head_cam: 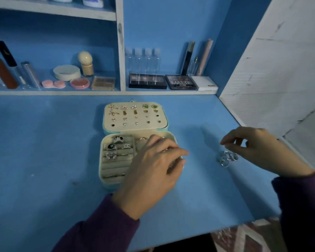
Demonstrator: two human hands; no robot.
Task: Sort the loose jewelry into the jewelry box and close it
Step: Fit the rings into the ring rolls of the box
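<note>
- Over the right side of the open jewelry box, the left hand hangs with bent fingers, likely to drop a piece in. I cannot tell if it holds one.
- Just above the loose rings, the right hand hovers, fingertips close together. I cannot tell if it has one.
- Those rings lie near the right edge of the table, easy to reach.
- Mid-table, the box has its lid laid back, so every slot shows.

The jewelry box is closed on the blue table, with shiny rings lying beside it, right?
No, the jewelry box is open on the blue table, as the head view shows. The shiny rings do lie beside it.
</note>
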